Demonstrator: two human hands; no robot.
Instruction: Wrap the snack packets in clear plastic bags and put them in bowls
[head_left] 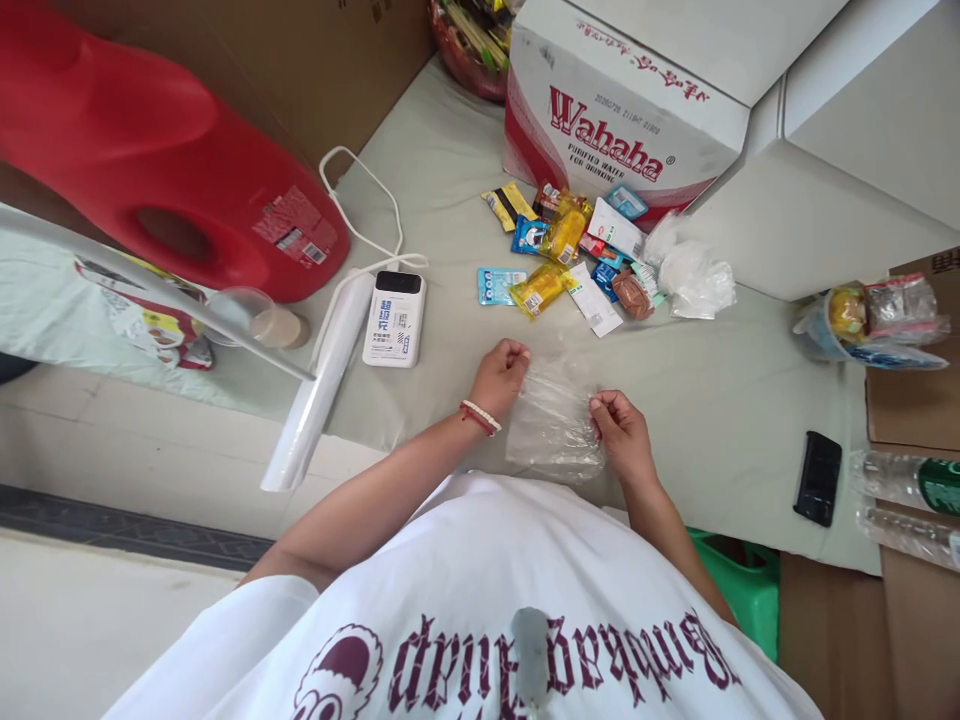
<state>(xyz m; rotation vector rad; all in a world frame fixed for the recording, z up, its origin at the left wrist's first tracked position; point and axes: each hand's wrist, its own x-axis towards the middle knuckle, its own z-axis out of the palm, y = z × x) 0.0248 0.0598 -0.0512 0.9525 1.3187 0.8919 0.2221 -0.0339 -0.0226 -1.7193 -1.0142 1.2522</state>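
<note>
A clear plastic bag lies at the near edge of the cloth-covered table. My left hand, with a red and white bracelet at the wrist, pinches the bag's upper left corner. My right hand is closed on the bag's right edge. Both sets of fingers are curled shut on the plastic. Beyond the bag lies a pile of small snack packets in yellow, blue and white wrappers.
A Wahaha cardboard box stands behind the packets, with crumpled clear bags beside it. A white power bank with its cable, a roll of plastic and a red jug sit left. A black phone lies right.
</note>
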